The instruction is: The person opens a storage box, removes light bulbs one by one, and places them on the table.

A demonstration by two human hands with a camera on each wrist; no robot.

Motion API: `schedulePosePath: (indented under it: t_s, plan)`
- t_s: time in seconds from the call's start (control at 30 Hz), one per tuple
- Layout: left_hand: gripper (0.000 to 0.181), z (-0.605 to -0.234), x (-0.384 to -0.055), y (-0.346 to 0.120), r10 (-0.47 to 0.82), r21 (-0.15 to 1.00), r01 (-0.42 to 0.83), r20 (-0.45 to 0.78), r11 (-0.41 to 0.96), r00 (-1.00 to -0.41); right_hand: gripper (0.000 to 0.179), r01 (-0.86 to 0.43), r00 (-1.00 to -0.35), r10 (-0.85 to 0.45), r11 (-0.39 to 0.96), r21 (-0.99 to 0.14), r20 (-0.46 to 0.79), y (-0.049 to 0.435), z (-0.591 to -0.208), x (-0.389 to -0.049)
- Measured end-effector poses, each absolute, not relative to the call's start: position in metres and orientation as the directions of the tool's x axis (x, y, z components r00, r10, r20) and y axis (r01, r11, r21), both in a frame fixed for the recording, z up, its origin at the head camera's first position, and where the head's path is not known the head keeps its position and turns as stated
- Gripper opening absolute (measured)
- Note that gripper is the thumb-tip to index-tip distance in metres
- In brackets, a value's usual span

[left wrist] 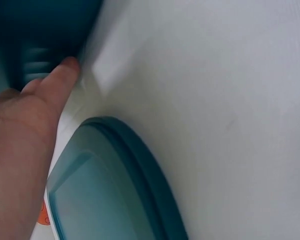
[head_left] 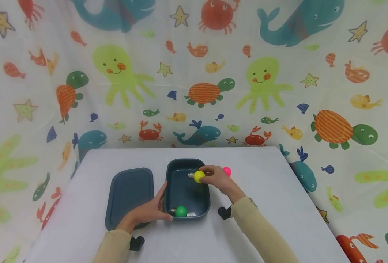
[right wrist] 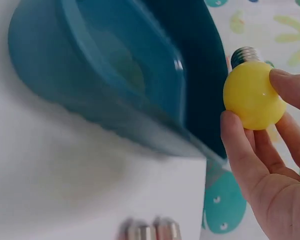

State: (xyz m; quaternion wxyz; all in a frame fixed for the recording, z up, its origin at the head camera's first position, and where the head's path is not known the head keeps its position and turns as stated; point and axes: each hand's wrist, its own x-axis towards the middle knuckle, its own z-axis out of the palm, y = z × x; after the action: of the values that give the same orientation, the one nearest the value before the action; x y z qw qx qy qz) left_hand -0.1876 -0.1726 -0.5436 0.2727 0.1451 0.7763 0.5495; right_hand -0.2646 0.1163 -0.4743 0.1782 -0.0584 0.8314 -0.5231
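My right hand pinches a yellow light bulb by its round globe, with the metal screw base pointing left in the head view. It is over the far right part of a dark blue-green plastic container. In the container's near left corner lies a green light bulb with its screw base to the left. My left hand rests against the container's near left corner, its fingers straight along the left wall and its thumb at the front side.
A matching lid lies flat on the white table, left of the container. Beyond my right hand sits a pink bulb, partly hidden. Blurred metal screw bases show at the lower edge of the right wrist view. A sea-animal curtain hangs behind.
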Motion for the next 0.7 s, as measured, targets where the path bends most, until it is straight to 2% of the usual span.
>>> schedulePosePath:
  t_s: [0.33,0.7]
  plan:
    - [0.128,-0.544,-0.188,-0.174,0.561,0.948,-0.072,-0.244,0.311,-0.791,0.042,0.165,-0.954,-0.154,0.446,-0.88,-0.257,0.151,-0.477,-0.263]
    - [0.127,-0.544,-0.188,-0.174,0.559,0.948,-0.067,-0.239,0.311,-0.794,0.042,0.157,-0.963,-0.139,0.411,-0.898,-0.231,0.179,-0.487,-0.256]
